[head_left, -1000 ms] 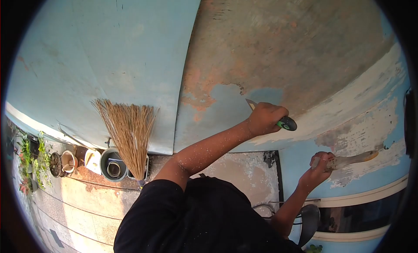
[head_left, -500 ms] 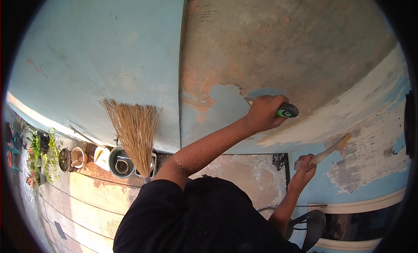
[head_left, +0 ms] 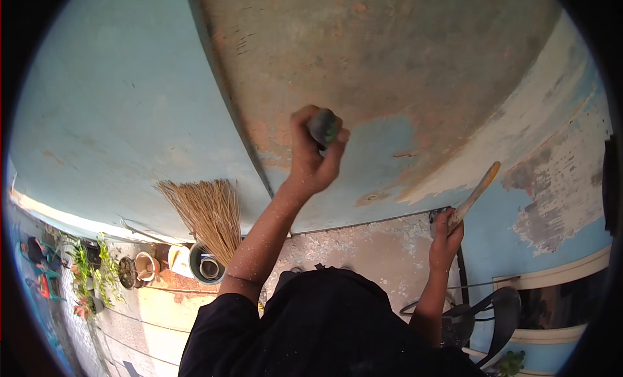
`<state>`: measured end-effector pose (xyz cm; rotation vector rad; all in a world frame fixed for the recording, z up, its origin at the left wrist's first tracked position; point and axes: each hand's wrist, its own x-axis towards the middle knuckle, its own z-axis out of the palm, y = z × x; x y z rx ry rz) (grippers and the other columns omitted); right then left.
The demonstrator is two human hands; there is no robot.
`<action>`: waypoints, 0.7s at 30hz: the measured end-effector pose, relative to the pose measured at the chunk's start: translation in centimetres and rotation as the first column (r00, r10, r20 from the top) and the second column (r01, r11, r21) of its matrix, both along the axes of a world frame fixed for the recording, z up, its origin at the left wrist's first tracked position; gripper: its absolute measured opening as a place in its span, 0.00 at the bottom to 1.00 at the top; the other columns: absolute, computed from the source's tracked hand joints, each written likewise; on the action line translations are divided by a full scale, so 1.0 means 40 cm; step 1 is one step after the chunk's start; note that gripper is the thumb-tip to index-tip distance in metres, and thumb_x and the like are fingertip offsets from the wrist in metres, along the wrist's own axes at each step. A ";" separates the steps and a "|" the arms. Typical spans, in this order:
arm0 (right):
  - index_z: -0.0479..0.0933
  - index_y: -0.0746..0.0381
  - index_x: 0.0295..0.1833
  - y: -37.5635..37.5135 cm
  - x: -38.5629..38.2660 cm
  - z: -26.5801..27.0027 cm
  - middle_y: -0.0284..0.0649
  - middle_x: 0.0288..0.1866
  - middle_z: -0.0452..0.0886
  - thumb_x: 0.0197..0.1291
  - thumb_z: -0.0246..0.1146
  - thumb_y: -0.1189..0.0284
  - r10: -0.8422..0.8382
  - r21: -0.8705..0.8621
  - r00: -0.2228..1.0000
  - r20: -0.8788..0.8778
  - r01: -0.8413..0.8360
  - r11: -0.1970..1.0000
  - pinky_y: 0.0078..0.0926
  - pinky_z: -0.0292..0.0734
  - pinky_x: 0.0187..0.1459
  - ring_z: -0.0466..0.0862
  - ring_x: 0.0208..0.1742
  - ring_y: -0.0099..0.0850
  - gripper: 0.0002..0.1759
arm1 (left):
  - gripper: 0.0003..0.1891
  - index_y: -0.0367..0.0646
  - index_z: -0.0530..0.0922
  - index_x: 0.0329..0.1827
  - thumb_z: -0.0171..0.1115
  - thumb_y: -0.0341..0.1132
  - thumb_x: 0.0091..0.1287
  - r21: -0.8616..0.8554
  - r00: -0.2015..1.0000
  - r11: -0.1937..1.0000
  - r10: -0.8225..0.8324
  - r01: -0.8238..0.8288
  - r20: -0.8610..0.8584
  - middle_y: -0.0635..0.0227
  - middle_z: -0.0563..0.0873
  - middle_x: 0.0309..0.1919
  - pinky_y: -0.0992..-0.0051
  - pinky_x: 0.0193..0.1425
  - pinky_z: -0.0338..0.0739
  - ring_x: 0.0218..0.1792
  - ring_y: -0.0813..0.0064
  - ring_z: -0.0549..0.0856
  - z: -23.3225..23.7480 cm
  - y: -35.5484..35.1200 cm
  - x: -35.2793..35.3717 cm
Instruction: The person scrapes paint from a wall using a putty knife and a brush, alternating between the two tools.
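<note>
Shifts work farther left along the wall (head_left: 383, 143), clamping dark handle (head_left: 323, 126) in left hand (head_left: 311, 161), pale stick (head_left: 476, 193) in right hand (head_left: 446, 245).

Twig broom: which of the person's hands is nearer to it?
Left. In the head view, the left hand is above and to the right of the twig broom; the right hand is much farther right, past the torso.

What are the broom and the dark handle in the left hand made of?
Broom: probably dried plant stalks, dull and rough; it looks brown and spiky.
Handle: maybe smooth plastic or rubber, looking rounded, dark and part green, though blurry.
</note>
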<state>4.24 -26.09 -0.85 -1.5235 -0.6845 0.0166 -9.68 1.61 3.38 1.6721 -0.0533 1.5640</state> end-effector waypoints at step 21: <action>0.68 0.60 0.44 -0.061 -0.158 -0.117 0.27 0.31 0.67 0.67 0.66 0.64 -0.084 0.094 0.979 -0.188 0.103 0.990 0.17 0.62 0.32 0.65 0.30 0.16 0.15 | 0.18 0.40 0.72 0.48 0.66 0.45 0.72 0.293 0.871 0.924 -0.078 0.246 -0.485 0.74 0.73 0.22 0.77 0.25 0.69 0.22 0.85 0.72 0.159 0.091 0.094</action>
